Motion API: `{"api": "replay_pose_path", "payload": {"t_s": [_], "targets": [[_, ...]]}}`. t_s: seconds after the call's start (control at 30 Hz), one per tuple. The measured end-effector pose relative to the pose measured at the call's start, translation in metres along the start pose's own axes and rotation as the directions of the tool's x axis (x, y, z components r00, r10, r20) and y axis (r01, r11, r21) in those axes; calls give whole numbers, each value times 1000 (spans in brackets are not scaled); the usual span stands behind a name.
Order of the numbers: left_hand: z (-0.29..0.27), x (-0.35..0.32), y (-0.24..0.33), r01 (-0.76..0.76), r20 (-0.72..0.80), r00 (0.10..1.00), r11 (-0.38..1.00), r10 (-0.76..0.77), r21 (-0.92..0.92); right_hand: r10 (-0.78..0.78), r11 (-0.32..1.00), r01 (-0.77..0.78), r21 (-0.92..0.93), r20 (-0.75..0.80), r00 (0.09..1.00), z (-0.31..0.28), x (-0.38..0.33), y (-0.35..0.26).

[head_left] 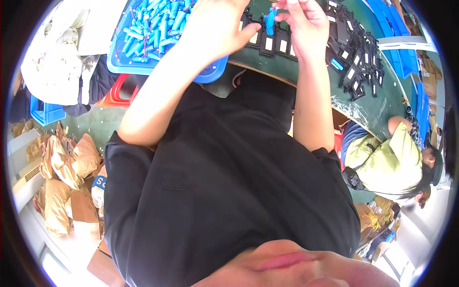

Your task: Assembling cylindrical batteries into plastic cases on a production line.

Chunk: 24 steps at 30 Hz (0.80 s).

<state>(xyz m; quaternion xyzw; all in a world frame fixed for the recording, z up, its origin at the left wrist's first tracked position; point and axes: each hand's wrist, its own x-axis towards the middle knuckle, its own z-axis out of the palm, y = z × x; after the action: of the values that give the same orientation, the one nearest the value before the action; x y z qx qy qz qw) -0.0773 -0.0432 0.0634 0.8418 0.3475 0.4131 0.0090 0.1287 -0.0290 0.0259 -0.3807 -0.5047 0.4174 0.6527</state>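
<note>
Cells (164,28) and tray (215,74) are blue, casings (342,31) black.

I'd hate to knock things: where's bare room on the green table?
Bare green tabletop lies between the heap of black parts and the person in yellow-green; a narrow strip borders the row of black cases and front edge. Crowded: the heap and blue tray.

Wearer's 2 hands (215,28) — 1 blue tray (214,75) w/ dozens blue cyls (163,31) — doz.+ blk holders (340,29)
</note>
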Motion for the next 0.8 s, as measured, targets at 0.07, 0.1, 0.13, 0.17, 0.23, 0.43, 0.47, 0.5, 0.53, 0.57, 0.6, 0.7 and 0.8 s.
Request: {"api": "replay_pose_path", "payload": {"t_s": [0.07,0.1,0.13,0.17,0.23,0.43,0.47,0.5,0.53,0.57,0.6,0.7,0.8], "targets": [[25,0,-13,102,62,994,980,-93,-169,39,999,-39,-3,6,999,1,-2,-5],[22,11,-13,282,356,922,895,-152,-346,38,999,-39,19,44,998,-2,-3,-6],[29,11,-17,281,357,921,897,-153,-341,36,998,-39,40,82,996,-4,-3,-6],[39,9,-23,312,415,899,869,-140,-383,34,998,-38,45,82,996,-6,-4,-7],[48,6,-10,396,418,895,710,-156,-582,-124,990,122,-73,-25,992,-14,-8,-9],[71,11,6,735,743,619,-147,-254,-662,204,949,-229,217,131,970,-24,-30,-16],[73,15,8,786,751,596,18,-284,-617,234,931,-269,248,162,959,-25,-36,-19],[69,23,16,815,751,578,181,-319,-550,323,940,-327,93,53,945,-22,-41,-28],[68,27,27,795,700,606,309,-378,-521,389,917,-394,-58,-73,918,-22,-45,-36],[80,24,26,794,703,608,310,-369,-523,166,986,-166,14,5,986,-43,-45,2],[87,22,28,661,591,750,385,-299,-644,167,986,-167,13,1,986,-49,-46,4],[86,23,19,515,509,846,500,-162,-697,177,977,-175,124,0,984,-67,-48,4],[66,47,28,241,405,908,926,-110,-289,134,921,-147,-360,-61,989,-86,-55,-4]]}}
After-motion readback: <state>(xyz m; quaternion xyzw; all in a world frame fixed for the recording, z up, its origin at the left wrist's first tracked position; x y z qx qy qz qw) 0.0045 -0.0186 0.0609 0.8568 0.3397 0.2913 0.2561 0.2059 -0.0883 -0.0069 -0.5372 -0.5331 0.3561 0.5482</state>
